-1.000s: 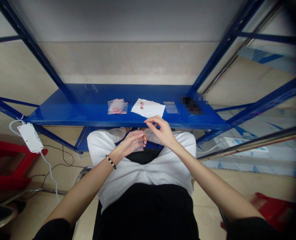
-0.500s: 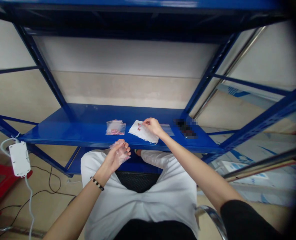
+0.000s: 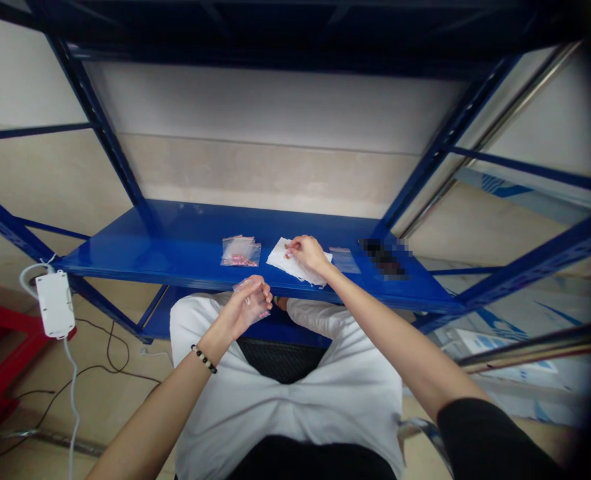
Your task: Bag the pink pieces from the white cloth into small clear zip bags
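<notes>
My left hand [image 3: 249, 305], with a beaded bracelet on its wrist, is closed around a clear plastic bag [image 3: 255, 308] just in front of the shelf edge. My right hand [image 3: 309, 253] reaches over a white sheet of paper [image 3: 279, 259] on the blue shelf. Its fingertips are pinched together beside small pink and reddish pieces [image 3: 288, 253] on the paper; whatever sits between them is too small to make out. Left of the paper lie clear zip bags [image 3: 241, 252] with pink pieces inside. A flat clear bag [image 3: 345, 260] lies to the right.
A dark pixelated object [image 3: 384, 259] rests near the right end of the blue shelf [image 3: 185, 230]. Blue uprights and a shelf overhead frame the space. At left hangs a white power strip [image 3: 55, 305], with a red frame [image 3: 0, 360] and cables on the floor.
The view has shifted a little, so the shelf appears further right. My right fingertips have moved slightly left over the paper. My left hand still holds the bag.
</notes>
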Available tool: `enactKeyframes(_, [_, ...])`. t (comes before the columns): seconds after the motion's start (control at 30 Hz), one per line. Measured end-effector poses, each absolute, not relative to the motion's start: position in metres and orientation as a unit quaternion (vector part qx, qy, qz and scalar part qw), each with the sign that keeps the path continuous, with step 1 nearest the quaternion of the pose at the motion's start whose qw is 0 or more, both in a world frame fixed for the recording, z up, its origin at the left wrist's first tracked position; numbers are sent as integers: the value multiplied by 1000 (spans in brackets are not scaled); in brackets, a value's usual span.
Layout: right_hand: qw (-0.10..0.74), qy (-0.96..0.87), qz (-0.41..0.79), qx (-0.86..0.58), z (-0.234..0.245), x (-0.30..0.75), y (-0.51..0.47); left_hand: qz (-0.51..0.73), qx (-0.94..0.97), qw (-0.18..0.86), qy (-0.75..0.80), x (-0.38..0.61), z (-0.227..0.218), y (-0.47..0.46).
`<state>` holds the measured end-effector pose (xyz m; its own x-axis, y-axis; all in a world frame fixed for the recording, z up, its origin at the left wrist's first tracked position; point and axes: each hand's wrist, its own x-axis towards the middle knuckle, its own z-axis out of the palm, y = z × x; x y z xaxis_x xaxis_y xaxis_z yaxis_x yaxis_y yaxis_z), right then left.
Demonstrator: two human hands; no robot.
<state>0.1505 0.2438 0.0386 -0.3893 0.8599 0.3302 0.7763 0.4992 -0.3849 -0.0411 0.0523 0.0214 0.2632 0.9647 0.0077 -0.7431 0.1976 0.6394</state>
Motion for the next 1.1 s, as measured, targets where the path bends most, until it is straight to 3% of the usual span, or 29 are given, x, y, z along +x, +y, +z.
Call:
enactKeyframes(0.43, [286,-816,71,-497,57,162,223,549,321,732,245,-32,20,45])
enactKeyframes(0.7, [349,-816,197,-416,76,159,159,470,406,711,331,-22,5,43])
enactKeyframes(0.83, [298,-874,240,-300,85,143,106,438,423,716,343,-19,-1,41])
enactKeyframes(1.1, [227,-893,269,-282,81,138,90,440,396,748,301,-21,4,36])
